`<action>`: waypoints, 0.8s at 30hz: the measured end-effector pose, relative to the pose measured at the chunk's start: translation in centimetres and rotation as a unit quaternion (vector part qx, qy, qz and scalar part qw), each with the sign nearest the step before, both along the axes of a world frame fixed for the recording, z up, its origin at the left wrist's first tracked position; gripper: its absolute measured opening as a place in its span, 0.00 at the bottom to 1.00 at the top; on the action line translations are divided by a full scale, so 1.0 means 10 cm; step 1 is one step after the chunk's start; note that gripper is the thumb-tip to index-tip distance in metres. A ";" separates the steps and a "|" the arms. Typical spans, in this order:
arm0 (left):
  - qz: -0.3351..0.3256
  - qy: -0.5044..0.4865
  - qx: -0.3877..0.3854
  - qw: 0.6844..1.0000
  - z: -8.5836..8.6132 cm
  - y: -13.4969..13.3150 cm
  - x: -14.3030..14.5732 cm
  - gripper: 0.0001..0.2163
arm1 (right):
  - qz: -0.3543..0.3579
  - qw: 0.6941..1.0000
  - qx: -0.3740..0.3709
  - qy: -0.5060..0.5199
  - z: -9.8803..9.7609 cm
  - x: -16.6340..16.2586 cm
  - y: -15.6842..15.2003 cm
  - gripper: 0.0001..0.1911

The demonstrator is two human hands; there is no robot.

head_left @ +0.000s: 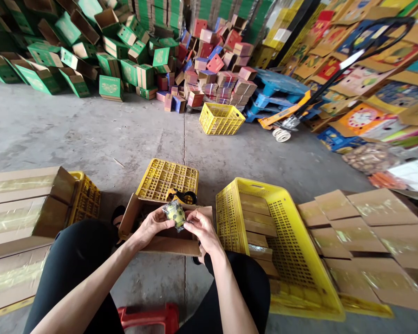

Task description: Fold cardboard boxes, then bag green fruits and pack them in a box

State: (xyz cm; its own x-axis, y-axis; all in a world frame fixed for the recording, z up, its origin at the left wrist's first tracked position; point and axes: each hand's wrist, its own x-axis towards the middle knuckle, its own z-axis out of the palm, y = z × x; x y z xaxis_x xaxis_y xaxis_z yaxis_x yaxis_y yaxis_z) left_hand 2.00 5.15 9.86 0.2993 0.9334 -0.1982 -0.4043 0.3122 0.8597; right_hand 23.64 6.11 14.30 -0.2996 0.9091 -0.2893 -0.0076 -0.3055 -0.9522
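Observation:
A small yellow-green item with dark spots (176, 215), wrapped in see-through plastic, is held up between both hands; its exact kind does not show. My left hand (155, 225) grips its left side between thumb and fingers. On the right edge of the wrapping, my right hand (201, 226) pinches with thumb and fingertips. Below them is an open cardboard box (176, 246) with raised flaps, its inside mostly hidden by the hands. Just beyond the box, a yellow and black tool like a tape dispenser (183, 196) lies on an upturned yellow crate (167, 174).
At my right stands a yellow crate (304, 278) with several cardboard boxes inside. Taped cartons are stacked left (17, 185) and far right (362, 232). A smaller yellow crate (222, 119), blue pallets (282, 86), a pallet jack (296, 111) and green boxes (111, 88) stand farther off.

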 end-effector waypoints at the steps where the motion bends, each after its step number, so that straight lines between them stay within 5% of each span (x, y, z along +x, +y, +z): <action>1: 0.001 0.007 0.002 1.000 -0.01 0.00 0.00 0.26 | 0.003 1.000 -0.002 -0.002 0.00 0.00 0.00 0.15; 15: 0.009 0.035 -0.008 0.999 0.00 -0.03 -0.01 0.28 | 0.023 0.999 0.007 -0.043 -0.22 0.04 0.05 0.08; 21: -0.006 0.112 0.030 0.993 -0.01 -0.01 0.00 0.26 | -0.010 0.979 0.081 -0.187 -0.54 0.10 0.13 0.09; 24: -0.008 0.226 0.071 0.971 -0.10 0.01 -0.05 0.23 | -0.006 0.953 0.119 -0.278 -0.62 0.12 0.15 0.13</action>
